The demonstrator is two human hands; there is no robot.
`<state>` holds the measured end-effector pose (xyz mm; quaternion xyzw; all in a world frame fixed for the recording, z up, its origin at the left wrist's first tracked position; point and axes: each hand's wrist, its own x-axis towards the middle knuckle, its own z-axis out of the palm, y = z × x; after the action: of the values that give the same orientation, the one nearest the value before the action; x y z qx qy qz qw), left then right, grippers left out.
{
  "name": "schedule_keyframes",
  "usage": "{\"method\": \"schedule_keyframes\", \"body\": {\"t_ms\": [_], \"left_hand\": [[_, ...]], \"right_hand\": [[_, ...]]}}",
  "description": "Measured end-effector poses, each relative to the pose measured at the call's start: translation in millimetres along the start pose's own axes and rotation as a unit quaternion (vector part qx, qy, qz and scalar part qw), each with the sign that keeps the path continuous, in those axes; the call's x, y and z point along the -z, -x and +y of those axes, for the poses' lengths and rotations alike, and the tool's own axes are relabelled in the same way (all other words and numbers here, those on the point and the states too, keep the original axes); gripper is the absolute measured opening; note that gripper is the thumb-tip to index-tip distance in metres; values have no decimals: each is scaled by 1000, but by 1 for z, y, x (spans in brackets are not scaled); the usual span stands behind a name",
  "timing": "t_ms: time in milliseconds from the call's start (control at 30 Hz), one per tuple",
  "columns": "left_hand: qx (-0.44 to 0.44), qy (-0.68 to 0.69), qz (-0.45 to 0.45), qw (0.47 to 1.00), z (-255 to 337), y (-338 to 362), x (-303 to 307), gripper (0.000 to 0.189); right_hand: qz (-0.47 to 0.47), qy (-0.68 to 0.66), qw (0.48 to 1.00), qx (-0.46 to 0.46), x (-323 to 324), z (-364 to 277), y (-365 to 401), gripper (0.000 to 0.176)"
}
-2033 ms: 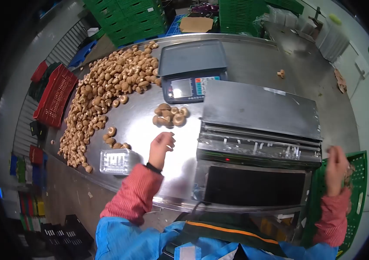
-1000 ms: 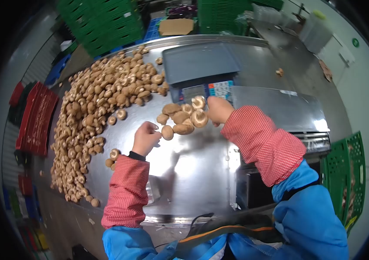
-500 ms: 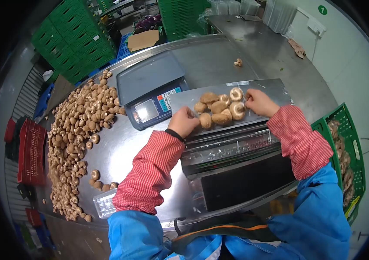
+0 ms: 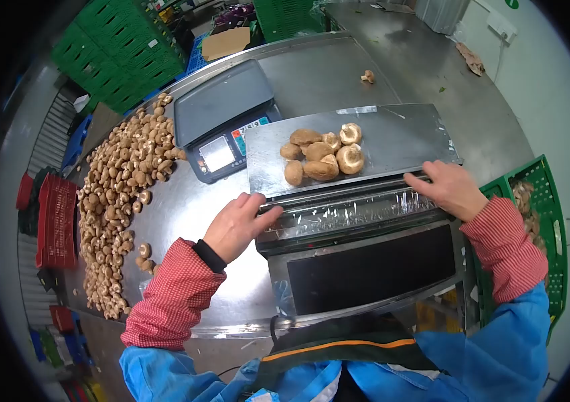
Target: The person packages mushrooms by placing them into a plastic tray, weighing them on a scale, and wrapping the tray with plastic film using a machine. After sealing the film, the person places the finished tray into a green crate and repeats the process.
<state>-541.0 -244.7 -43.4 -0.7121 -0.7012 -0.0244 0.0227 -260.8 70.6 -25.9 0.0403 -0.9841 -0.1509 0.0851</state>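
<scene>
Several brown shiitake mushrooms (image 4: 322,153) sit grouped on the flat metal plate (image 4: 399,137) of a film-wrapping machine. Whether a clear tray or film lies under them I cannot make out. In front of the plate runs a roll of clear film (image 4: 359,213). My left hand (image 4: 235,224) is at the roll's left end, thumb and fingers apart around the plate's front corner. At the right end, my right hand (image 4: 449,187) reaches over the plate's front edge, its thumb and fingers also apart. Neither hand visibly holds anything.
A digital scale (image 4: 221,120) stands behind and left of the machine. A large heap of mushrooms (image 4: 114,208) covers the table's left side. One mushroom (image 4: 368,76) lies at the back. A green crate (image 4: 549,234) is at right, a red crate (image 4: 57,221) at left.
Both hands have left the sides of the mushrooms and come toward me, spreading apart to the film roll's ends. The mushrooms remain on the plate. The view has shifted slightly.
</scene>
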Motion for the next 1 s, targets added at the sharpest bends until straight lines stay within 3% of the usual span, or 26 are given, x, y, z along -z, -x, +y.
{"method": "schedule_keyframes", "body": {"t_ms": [100, 167, 200, 333, 567, 700, 767, 833, 867, 900, 933, 967, 1000], "left_hand": [[-74, -55, -3, 996, 3, -17, -6, 30], [-93, -73, 17, 993, 0, -24, -24, 24], [-90, -72, 67, 991, 4, -25, -31, 17], [-35, -49, 100, 993, 9, -20, -41, 13], [-17, -24, 93, 995, 13, -23, -41, 14], [185, 209, 254, 926, 31, -6, -37, 8], [303, 366, 309, 824, 47, 14, -27, 3], [398, 525, 377, 651, 55, 24, 7, 9], [363, 514, 427, 649, 49, 21, 27, 11], [326, 502, 475, 645, 39, 13, 46, 13], [299, 528, 512, 608, 27, -1, 64, 14], [269, 550, 548, 569, 12, -18, 76, 15], [282, 549, 541, 572, -1, -41, 81, 15]], "right_hand": [[-16, 12, 995, 101, -9, 7, -9, 28], [-44, 8, 994, 99, -20, 11, -4, 26], [-50, -1, 995, 87, -21, 12, 0, 26], [-44, 9, 998, 54, -14, 16, 18, 23], [28, -87, 989, 112, -44, 11, -3, 9], [129, -150, 979, 57, -27, -18, -1, 11], [174, -209, 962, 23, 3, -25, 2, 14], [258, -258, 930, -36, 28, -16, -8, 13], [297, -283, 910, -67, 38, -13, -13, 12], [327, -486, 796, -152, 46, -15, -24, 7], [337, -658, 634, -226, 54, -15, -41, 6], [346, -669, 616, -231, 61, -5, -65, 8], [355, -679, 598, -234, 65, 10, -91, 12]]}}
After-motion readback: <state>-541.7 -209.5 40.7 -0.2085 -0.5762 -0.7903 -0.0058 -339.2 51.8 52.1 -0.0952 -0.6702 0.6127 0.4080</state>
